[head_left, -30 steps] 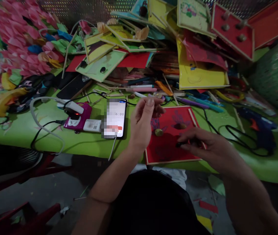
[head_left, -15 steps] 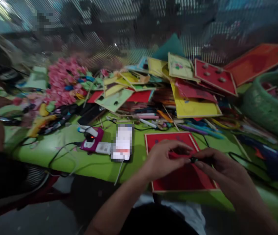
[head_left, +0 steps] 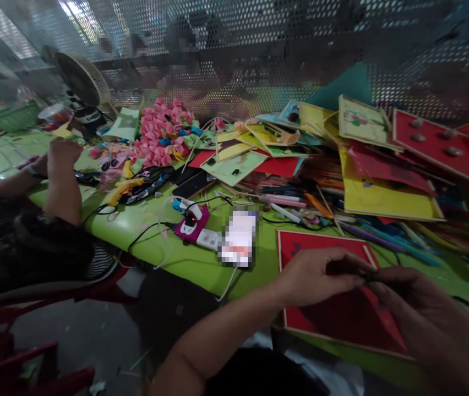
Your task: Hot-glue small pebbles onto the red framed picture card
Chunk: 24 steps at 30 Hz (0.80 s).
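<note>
"Where is the small dark piece (head_left: 369,276), and which way does it point?"

"Between the left hand (head_left: 309,278) and the right hand (head_left: 428,319), above the right part of the red framed card (head_left: 329,308); it is too small and dark to show a long axis"

"And the card?"

"Flat on the green table (head_left: 189,261) at near right, its left edge running near to far, its near edge slanting nearer towards the right; I cannot tell which side is longer"

"The fingers?"

"The right thumb and forefinger pinch the piece; the left ones arch round a gap, tips almost together beside it, and I cannot tell whether they grip it too"

"Counts?"

"One piece, one card beneath the hands, one phone (head_left: 239,237) left of it, one purple power socket (head_left: 193,224) further left, one fan (head_left: 83,80) far left, and four lumps on one red panel (head_left: 435,144) far right"
</note>
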Available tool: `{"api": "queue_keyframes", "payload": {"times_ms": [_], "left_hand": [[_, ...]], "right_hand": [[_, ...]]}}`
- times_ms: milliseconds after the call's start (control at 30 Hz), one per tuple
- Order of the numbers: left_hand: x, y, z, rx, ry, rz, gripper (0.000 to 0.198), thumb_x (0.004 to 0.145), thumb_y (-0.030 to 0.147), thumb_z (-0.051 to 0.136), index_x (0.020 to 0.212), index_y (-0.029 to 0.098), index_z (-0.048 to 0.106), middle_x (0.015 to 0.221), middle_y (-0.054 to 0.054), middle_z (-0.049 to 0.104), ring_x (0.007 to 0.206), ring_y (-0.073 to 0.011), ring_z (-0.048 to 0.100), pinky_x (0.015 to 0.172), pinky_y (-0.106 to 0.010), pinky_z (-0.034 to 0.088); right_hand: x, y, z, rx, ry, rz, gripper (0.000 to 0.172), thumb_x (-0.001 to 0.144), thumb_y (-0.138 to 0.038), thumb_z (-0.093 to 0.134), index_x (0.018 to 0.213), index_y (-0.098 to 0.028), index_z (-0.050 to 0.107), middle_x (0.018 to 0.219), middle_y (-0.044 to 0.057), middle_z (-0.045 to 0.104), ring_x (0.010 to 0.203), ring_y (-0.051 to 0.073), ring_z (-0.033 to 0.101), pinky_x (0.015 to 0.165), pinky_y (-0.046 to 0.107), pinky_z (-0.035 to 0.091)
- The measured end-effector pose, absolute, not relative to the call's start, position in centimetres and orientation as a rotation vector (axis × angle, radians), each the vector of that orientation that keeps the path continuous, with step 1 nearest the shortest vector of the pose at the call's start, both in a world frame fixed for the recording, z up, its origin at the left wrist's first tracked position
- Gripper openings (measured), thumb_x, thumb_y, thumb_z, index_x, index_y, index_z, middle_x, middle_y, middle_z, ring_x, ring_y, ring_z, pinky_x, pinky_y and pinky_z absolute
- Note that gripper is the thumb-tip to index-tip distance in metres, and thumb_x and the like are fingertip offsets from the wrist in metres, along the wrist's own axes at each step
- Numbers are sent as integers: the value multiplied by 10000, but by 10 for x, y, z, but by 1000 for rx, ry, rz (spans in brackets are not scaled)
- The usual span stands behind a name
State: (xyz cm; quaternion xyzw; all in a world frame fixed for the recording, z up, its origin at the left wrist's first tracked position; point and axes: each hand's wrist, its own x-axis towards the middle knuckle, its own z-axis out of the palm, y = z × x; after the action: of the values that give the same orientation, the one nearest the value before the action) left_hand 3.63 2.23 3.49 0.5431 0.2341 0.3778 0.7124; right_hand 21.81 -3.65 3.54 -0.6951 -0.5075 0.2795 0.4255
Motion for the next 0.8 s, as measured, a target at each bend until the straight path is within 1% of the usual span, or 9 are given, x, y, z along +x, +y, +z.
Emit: {"api": "queue_keyframes", "payload": {"times_ms": [100,167,267,400,500,567,633,733,800], "left_hand": [[40,22,28,1170,490,834,292,842,301,700,1090,148,719,1037,-97,728,987,-219,682,1015,-410,496],[40,23,25,1183,484,808,300,845,311,696,1101,155,716,1031,-92,722,992,-219,679,1019,-406,492],[40,22,25,1193,477,772,294,845,303,691,1107,169,711,1016,-78,719,992,-215,681,1008,-394,495],[39,22,31,1140,441,780,232,842,238,675,1059,166,714,955,-57,718,969,-209,689,986,-393,506],[37,23,36,1107,435,754,219,835,217,675,1041,153,716,953,-55,709,984,-208,682,1014,-399,492],[36,24,37,1094,443,733,246,832,214,678,1067,150,713,965,-60,705,993,-212,675,1031,-415,484],[36,24,38,1089,446,744,281,827,229,690,1095,146,705,958,-66,699,971,-212,671,1018,-424,489],[35,26,37,1093,456,770,277,814,251,708,1069,144,701,920,-64,683,915,-195,655,980,-398,490],[36,27,35,1082,465,758,244,805,241,716,1029,147,695,900,-54,667,886,-177,639,952,-368,486]], "right_hand": [[217,-38,39,-1692,-1327,724,243,745,-496,766,842,-290,682,793,47,705,726,248,651,613,337,477],[217,-40,39,-1690,-1329,706,202,763,-482,762,823,-308,680,773,41,695,705,243,635,610,342,465],[219,-43,38,-1707,-1328,684,217,768,-512,747,793,-310,671,736,32,675,663,236,602,589,338,447],[217,-46,41,-1748,-1363,646,230,814,-522,695,791,-295,660,738,25,663,663,230,590,600,325,435],[212,-47,43,-1757,-1325,640,230,836,-520,678,791,-296,656,689,9,628,621,206,548,588,308,412],[211,-47,42,-1747,-1270,656,234,857,-522,665,804,-295,658,679,7,612,618,198,532,597,306,415],[213,-46,37,-1706,-1254,720,231,855,-524,675,847,-293,672,746,26,648,657,213,567,619,323,442],[220,-43,28,-1624,-1275,821,257,791,-497,755,929,-292,681,891,66,696,780,267,644,688,372,503],[224,-42,24,-1604,-1297,814,267,759,-465,792,928,-294,676,896,64,692,812,276,658,716,384,518]]}}
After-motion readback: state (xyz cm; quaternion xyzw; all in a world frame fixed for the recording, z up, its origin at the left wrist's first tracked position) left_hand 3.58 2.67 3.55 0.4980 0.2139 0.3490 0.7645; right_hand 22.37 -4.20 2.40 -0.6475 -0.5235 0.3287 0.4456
